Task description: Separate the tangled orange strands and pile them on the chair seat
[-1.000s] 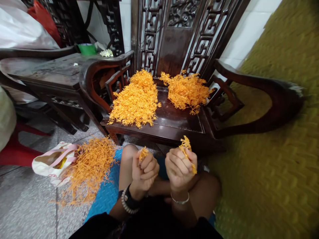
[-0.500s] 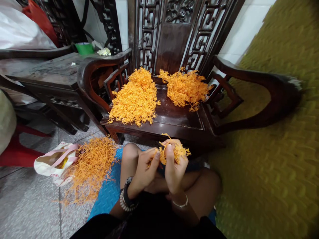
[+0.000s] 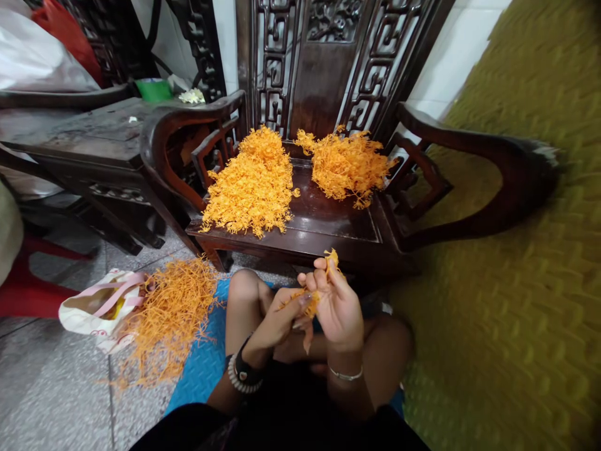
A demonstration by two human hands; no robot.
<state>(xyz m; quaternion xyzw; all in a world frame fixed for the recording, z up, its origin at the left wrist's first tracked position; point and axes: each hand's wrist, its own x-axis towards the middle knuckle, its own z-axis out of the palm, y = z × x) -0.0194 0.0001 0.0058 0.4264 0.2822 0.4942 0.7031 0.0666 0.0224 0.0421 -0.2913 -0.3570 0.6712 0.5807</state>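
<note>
My left hand (image 3: 280, 321) and my right hand (image 3: 334, 305) meet above my knees, in front of a dark wooden chair (image 3: 328, 235). Between them they hold a small clump of orange strands (image 3: 305, 299); the left fingers pinch one end and the right fingers pinch a tuft (image 3: 331, 258) at the top. On the chair seat lie two heaps of the same orange strands: a large flat one (image 3: 253, 185) on the left and a bushier one (image 3: 347, 164) at the back right.
A loose pile of orange stems (image 3: 171, 316) lies on the floor to my left, next to a white bag with pink handles (image 3: 101, 307). I sit on a blue mat (image 3: 200, 363). A dark side table (image 3: 84, 134) stands left; a yellow-green surface (image 3: 507, 300) fills the right.
My hands were apart, each closed on its own tuft; they came together and now work one small clump between them, with the right fingers spread upward.
</note>
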